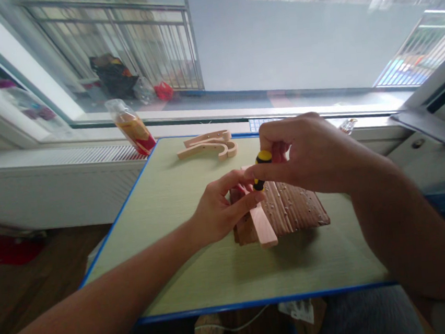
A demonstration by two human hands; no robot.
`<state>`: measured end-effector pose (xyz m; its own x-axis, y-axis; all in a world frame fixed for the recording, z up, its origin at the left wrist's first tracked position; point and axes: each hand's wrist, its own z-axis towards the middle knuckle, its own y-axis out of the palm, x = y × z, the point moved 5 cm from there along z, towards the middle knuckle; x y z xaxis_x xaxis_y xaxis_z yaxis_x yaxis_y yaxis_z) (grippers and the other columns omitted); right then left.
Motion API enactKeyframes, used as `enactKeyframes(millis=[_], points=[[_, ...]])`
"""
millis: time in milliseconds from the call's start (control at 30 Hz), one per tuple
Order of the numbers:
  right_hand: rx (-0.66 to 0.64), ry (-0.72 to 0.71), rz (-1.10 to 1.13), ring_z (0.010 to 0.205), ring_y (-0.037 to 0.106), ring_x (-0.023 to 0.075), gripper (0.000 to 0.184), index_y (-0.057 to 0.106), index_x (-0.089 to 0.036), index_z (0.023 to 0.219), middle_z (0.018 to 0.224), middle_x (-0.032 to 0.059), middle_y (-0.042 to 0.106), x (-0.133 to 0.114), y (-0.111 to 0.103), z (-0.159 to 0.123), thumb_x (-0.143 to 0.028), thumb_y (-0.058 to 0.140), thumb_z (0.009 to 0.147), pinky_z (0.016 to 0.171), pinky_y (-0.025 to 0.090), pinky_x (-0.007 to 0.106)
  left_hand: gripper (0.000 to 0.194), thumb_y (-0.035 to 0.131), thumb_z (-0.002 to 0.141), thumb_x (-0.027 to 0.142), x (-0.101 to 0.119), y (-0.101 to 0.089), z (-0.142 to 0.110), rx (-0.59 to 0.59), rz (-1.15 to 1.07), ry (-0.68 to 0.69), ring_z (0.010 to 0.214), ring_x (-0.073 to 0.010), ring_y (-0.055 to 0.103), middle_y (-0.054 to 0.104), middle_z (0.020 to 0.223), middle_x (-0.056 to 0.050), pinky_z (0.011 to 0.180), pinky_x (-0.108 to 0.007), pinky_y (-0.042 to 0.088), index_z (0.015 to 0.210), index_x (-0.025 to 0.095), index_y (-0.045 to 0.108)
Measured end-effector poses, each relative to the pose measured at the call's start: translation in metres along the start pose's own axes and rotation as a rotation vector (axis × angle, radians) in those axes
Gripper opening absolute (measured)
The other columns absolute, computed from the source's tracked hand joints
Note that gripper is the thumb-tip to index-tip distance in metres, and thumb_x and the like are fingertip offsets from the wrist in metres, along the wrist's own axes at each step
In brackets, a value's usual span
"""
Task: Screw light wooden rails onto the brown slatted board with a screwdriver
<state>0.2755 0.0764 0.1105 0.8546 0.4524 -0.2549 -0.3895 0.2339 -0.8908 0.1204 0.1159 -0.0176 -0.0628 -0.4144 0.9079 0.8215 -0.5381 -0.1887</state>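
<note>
My right hand (303,151) is closed around a short yellow-and-black screwdriver (263,159), held tilted with its lower end toward a light wooden piece (264,227). The screwdriver's tip is hidden by fingers. My left hand (226,203) pinches the wooden piece from the left, its thumb and fingers close around the lower end of the screwdriver. Under the wood lies a brown ridged board (299,207), dotted with small holes or pale specks. Farther back on the table rest two curved wooden hooks (207,146), side by side.
The green table (163,204) has a blue edge and stands against the windowsill. A bottle with a yellow and red label (134,127) stands beyond its back left corner. A radiator (51,188) runs along the left, and another clear bottle (31,106) is by the window frame.
</note>
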Motion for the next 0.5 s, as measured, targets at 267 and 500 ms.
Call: enactKeyframes(millis=[267, 500], points=[[0.008, 0.048, -0.045, 0.058, 0.037, 0.011, 0.048, 0.055, -0.022, 0.068, 0.06, -0.0046, 0.051, 0.004, 0.004, 0.002, -0.064, 0.075, 0.084, 0.058, 0.022, 0.032, 0.034, 0.078, 0.094, 0.042, -0.005, 0.007, -0.002, -0.068, -0.143, -0.127, 0.075, -0.0149, 0.064, 0.074, 0.09, -0.005, 0.061, -0.025, 0.048, 0.118, 0.017, 0.076], [-0.089, -0.066, 0.213, 0.089, 0.068, 0.0182, 0.028, 0.077, -0.024, 0.114, 0.117, 0.0045, 0.077, 0.0, -0.013, -0.005, -0.043, 0.073, 0.094, 0.078, 0.054, 0.035, 0.025, 0.073, 0.099, 0.038, 0.001, 0.004, -0.002, -0.099, -0.139, -0.067, 0.1, -0.0204, 0.071, 0.079, 0.111, -0.01, 0.088, -0.031, 0.056, 0.11, 0.017, 0.08]])
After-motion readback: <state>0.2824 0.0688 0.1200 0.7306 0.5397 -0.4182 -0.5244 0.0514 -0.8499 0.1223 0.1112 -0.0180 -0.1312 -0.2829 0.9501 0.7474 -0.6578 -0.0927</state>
